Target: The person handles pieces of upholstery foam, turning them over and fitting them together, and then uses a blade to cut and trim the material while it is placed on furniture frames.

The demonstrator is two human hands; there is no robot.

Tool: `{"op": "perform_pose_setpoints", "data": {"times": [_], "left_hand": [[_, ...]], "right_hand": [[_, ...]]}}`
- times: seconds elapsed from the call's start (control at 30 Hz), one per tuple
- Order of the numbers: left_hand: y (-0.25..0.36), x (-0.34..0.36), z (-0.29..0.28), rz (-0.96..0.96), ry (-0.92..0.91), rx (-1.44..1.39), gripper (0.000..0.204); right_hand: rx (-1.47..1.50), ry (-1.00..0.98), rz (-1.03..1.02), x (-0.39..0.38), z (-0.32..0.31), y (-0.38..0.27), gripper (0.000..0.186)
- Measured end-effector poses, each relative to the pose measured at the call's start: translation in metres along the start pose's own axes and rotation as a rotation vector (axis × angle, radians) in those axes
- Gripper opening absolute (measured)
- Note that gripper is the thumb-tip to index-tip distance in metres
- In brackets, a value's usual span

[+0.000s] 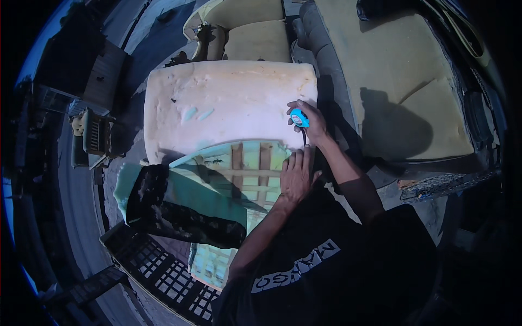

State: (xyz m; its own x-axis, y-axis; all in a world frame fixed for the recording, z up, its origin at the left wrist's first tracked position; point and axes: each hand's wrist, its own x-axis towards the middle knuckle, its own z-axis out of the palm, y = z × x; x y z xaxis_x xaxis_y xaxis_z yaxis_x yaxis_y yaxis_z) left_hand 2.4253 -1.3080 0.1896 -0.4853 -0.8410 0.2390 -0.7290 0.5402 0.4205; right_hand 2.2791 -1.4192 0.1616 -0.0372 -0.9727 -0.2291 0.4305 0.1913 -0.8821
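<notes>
My right hand (314, 124) is wrapped round a small turquoise tape measure (299, 118) above the right end of a thick whitish foam block (228, 108). A short dark strip of tape runs down from the case toward the fingertips of my left hand (296, 176). That hand lies palm down with fingers stretched forward, on the right end of a green foam sheet (253, 157) that overlaps the block's near side. Whether its fingertips press on the tape's end I cannot tell. Brownish bands cross the green sheet in a grid.
A rolled green foam piece with black covering (201, 223) lies at the left, above a dark slatted crate-like frame (157, 266). Beige padded sofa parts stand at the far side (255, 41) and right (402, 81). A small chair-like piece (89, 138) stands further left.
</notes>
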Motion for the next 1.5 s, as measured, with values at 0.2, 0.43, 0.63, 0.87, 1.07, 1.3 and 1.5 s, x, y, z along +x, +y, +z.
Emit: {"op": "perform_pose_setpoints", "data": {"times": [0.2, 0.43, 0.63, 0.87, 1.07, 1.3, 1.5], "left_hand": [[-0.029, -0.019, 0.069, 0.082, -0.062, 0.278, 0.055], [-0.039, 0.013, 0.057, 0.100, -0.296, 0.059, 0.037], [-0.045, 0.003, 0.045, 0.055, -0.399, 0.012, 0.034], [-0.082, -0.055, -0.005, 0.140, -0.466, 0.031, 0.036], [-0.049, 0.006, -0.003, -0.252, -0.443, 0.021, 0.039], [-0.077, 0.008, -0.007, -0.041, -0.522, 0.611, 0.073], [-0.095, -0.016, -0.018, -0.135, -0.555, 0.410, 0.038]], "right_hand": [[0.068, 0.038, 0.077, 0.030, -0.014, 0.029, 0.049], [0.046, 0.037, 0.086, 0.021, -0.020, 0.044, 0.051], [-0.218, 0.103, -0.036, 0.020, -0.001, 0.077, 0.048], [-0.374, 0.092, -0.022, 0.044, -0.010, 0.086, 0.047], [-0.346, 0.089, -0.099, 0.035, -0.001, 0.067, 0.046], [-0.764, 0.215, -0.523, 0.021, 0.010, 0.075, 0.030], [-1.248, 0.142, -0.756, 0.010, 0.045, 0.098, 0.027]]}}
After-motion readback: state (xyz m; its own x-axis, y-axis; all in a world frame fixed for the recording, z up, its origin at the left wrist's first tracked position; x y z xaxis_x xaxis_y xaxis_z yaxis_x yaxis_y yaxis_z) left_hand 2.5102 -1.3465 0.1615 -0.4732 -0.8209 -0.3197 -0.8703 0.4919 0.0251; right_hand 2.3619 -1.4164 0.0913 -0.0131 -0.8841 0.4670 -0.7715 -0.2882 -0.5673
